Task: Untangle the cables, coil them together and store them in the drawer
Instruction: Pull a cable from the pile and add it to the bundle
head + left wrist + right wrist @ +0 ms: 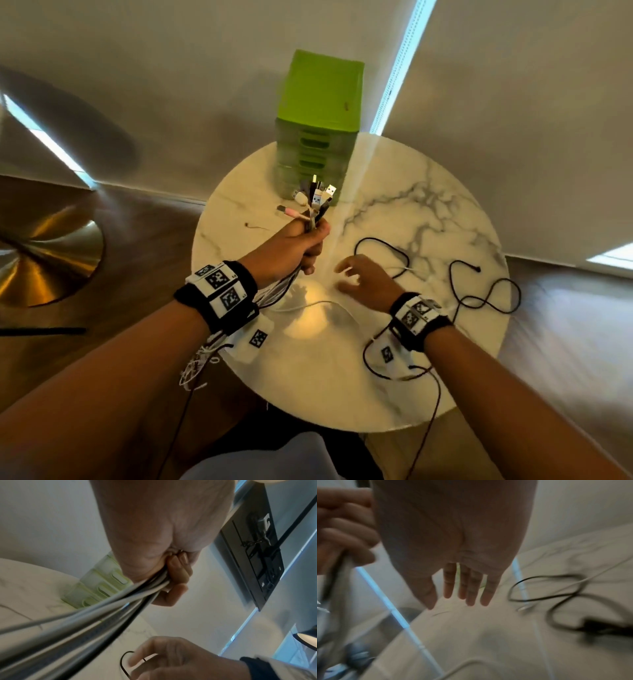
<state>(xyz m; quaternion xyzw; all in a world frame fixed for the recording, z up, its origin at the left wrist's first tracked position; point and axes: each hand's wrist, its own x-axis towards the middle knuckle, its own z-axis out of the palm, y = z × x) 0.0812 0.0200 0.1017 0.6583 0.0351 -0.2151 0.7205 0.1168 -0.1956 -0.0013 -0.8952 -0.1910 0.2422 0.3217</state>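
My left hand (305, 240) grips a bundle of cables (317, 202) upright above the round marble table (428, 212), their plugs fanning out above the fist. The bundle's strands (102, 609) run back under the left wrist and hang off the table's near left edge. My right hand (356, 277) hovers open just over the table, fingers (471, 588) spread, holding nothing. A black cable (479, 291) lies in loose loops on the table to its right. A thin white cable (318, 303) curves across the table below both hands. The green drawer unit (318, 130) stands at the table's far edge, drawers closed.
A small dark scrap (255, 226) lies on the table left of the bundle. A brass lamp base (44, 253) sits on the wooden floor to the left. The wall stands close behind the drawer unit. White marker tags (257, 339) hang under both wrists.
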